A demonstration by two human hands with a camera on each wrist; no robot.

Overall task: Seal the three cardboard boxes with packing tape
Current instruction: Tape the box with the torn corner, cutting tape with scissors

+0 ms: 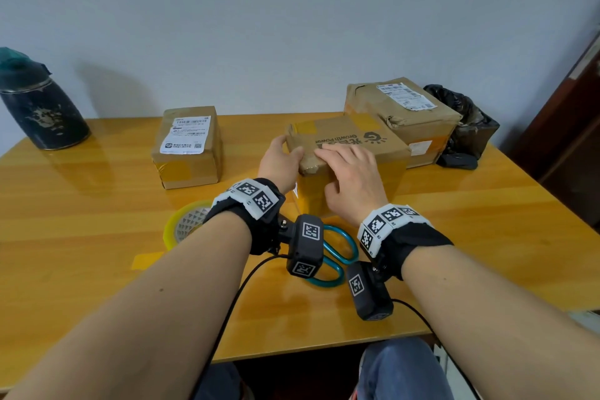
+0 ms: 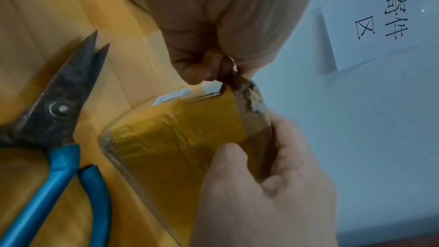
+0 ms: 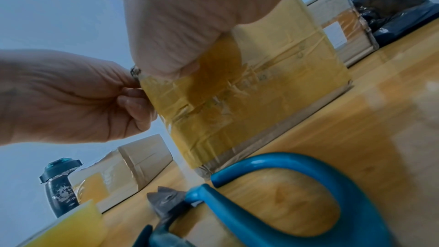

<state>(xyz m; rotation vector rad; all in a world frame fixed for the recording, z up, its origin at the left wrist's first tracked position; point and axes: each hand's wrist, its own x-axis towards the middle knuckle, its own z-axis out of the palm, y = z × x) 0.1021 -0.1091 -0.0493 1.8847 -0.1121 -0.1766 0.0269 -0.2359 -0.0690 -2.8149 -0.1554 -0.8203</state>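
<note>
Flask: a dark scuffed flask (image 1: 40, 104) stands upright at the counter's (image 1: 97, 221) far left corner.
Left box: a small cardboard box (image 1: 188, 146) with a white label on top sits left of centre, well apart from the hands.
Tape roll: a yellow tape roll (image 1: 183, 226) lies flat near the front, partly hidden by the left wrist.
Left hand: the left hand (image 1: 281, 161) grips the near left corner of the middle box, thumb on top, fingers curled round its left side.
Middle box: the middle box (image 1: 354, 146) sits at the counter's centre, its long axis running from the person toward the wall and slightly right; its printed lettering reads upside down from the head view, and yellow tape covers its near face.
Right hand: the right hand (image 1: 352, 178) lies over the near top edge with straight fingers flat on the lid, thumb down the taped front.
Scissors: blue-handled scissors (image 1: 337, 256) lie just in front of the middle box; the left wrist view shows the blades slightly parted, which the head view hides.
Right box: the largest box (image 1: 402, 114) stands behind and to the right, touching the middle box.
Black bag: a crumpled black bag (image 1: 464, 127) rests against the right box.
Wall sign: only the left wrist view shows a white paper sign (image 2: 372, 25) on the wall.
</note>
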